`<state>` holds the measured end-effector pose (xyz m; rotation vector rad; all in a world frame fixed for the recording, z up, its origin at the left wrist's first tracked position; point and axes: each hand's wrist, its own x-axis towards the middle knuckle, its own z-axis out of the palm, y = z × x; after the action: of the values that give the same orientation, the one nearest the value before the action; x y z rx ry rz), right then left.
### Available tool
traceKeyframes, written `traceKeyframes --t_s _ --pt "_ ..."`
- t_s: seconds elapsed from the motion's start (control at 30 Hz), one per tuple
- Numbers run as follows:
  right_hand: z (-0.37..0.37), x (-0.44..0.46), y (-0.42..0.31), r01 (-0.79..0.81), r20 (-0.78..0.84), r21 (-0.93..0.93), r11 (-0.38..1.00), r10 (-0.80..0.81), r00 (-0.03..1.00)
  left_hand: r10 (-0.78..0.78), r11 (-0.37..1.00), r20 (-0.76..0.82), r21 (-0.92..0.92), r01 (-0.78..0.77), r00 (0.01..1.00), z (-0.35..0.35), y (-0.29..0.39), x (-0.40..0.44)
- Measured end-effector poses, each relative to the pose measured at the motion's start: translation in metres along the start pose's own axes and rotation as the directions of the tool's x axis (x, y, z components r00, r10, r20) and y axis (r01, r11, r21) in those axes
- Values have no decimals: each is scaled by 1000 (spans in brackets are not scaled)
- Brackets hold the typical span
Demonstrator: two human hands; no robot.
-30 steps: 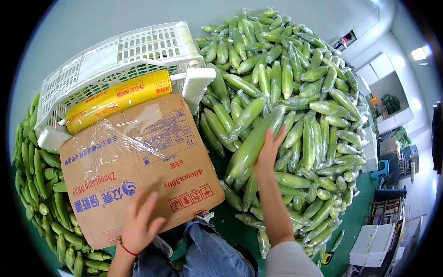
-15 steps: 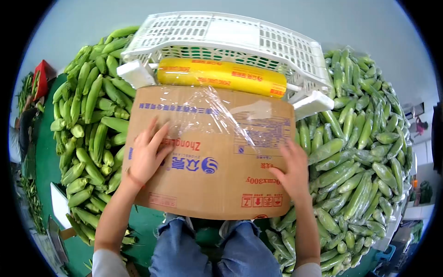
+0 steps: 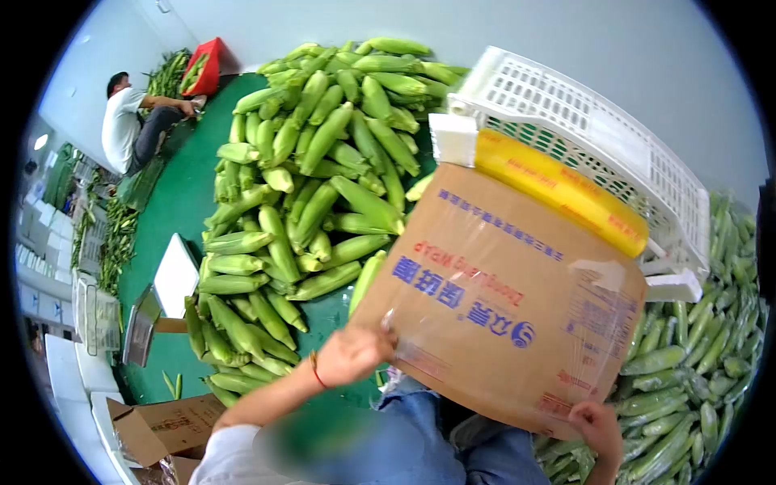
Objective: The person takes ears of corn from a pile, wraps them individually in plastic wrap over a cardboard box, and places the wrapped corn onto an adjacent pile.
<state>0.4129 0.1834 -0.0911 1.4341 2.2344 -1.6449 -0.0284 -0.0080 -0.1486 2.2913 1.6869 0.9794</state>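
Clear plastic film (image 3: 588, 343) lies stretched over the printed cardboard box (image 3: 477, 267), running down from the yellow roll (image 3: 562, 190). My left hand (image 3: 356, 354) is closed on the film's edge at the near left corner of the cardboard. At the near right corner, my right hand (image 3: 596, 422) pinches the film's other side. The roll sits in front of a white plastic crate (image 3: 590, 121), between white foam blocks (image 3: 454, 139). Unwrapped green corn ears (image 3: 323, 194) are heaped to the left, and film-wrapped ears (image 3: 687, 380) to the right.
A person (image 3: 129, 121) crouches at the far left near a red container (image 3: 202, 69). A white tray (image 3: 175, 275) and a grey scale-like device (image 3: 141, 323) stand left of the unwrapped heap. An open carton (image 3: 174, 428) is at the lower left.
The view has swung left. My right hand has left a large wrapped bundle of corn in the right heap. Both hands have closed on the film, which has been drawn over the cardboard toward me.
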Motion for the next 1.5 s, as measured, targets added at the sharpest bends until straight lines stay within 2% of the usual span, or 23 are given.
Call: traceKeyframes --t_s 0.1,0.17,0.2,0.23,0.27,0.37,0.4,0.5,0.57,0.63,0.77,0.83,0.93,0.97,1.07,1.1,1.17,1.2,1.23,1.3,1.33,1.43,1.5 --pt "23 -1 27 -42 86 105 994 33 996 -105 993 -150 -67 96 983 14 9 -45" --pt "31 2 30 -120 37 179 976 115 993 -581 787 -438 -85 612 686 27 -2 -63" --pt "30 4 36 -90 42 151 985 84 996 -806 562 -466 -406 721 366 46 -29 -67" --pt "32 4 35 -103 52 168 980 95 994 -810 508 -483 -297 808 332 64 -61 -78" --pt "32 5 33 -117 60 184 976 108 992 -761 517 -448 16 856 469 100 -100 -109" --pt "34 4 36 -131 23 219 967 129 991 -986 131 -98 65 989 137 168 -150 -130" --pt "35 2 39 -144 5 226 963 146 989 -963 212 -162 25 977 214 173 -154 -131" --pt "40 -3 37 -90 -28 218 972 98 995 -998 59 -15 -477 877 59 174 -150 -144" --pt "43 -7 24 -87 -47 194 977 98 994 -955 -249 292 -888 386 56 153 -138 -157" --pt "48 -8 14 -92 -102 161 983 109 989 -880 -467 471 -881 71 66 97 -103 -137" --pt "53 -10 8 -102 -128 99 990 114 985 -996 63 -30 -895 441 82 8 -41 -81" --pt "54 -9 7 -90 -148 84 992 102 984 -902 431 -312 -669 605 298 -15 -21 -46" --pt "59 -14 0 -86 -206 -49 995 74 976 -541 809 -187 -380 448 820 -32 10 16" --pt "65 -18 -2 -82 -267 -176 981 33 963 -234 969 -70 -102 227 970 -33 24 57" --pt "73 -27 -8 -153 -344 -500 853 -34 938 146 988 114 26 -149 983 16 57 124" --pt "64 -35 -17 -86 -321 -297 951 -15 947 229 971 138 45 -237 964 32 59 139" --pt "47 -52 -35 49 -268 154 987 -6 963 88 994 313 -94 -61 946 53 54 146" --pt "44 -54 -31 300 -358 560 772 -102 928 87 993 319 -100 -58 944 56 50 153" --pt "44 -41 -53 414 -453 632 656 -122 883 78 993 340 -110 -43 937 55 46 158" --pt "52 9 -72 502 -557 326 801 -266 787 39 994 306 -112 -4 951 57 49 152" --pt "57 42 -57 437 -500 -114 892 -432 751 12 996 231 -91 9 973 62 52 149" --pt "61 95 -51 191 -437 -698 690 -623 649 -193 978 44 -66 196 980 54 65 117" --pt "60 107 -46 196 -452 -691 696 -627 635 -304 953 -54 -6 304 951 56 67 83"
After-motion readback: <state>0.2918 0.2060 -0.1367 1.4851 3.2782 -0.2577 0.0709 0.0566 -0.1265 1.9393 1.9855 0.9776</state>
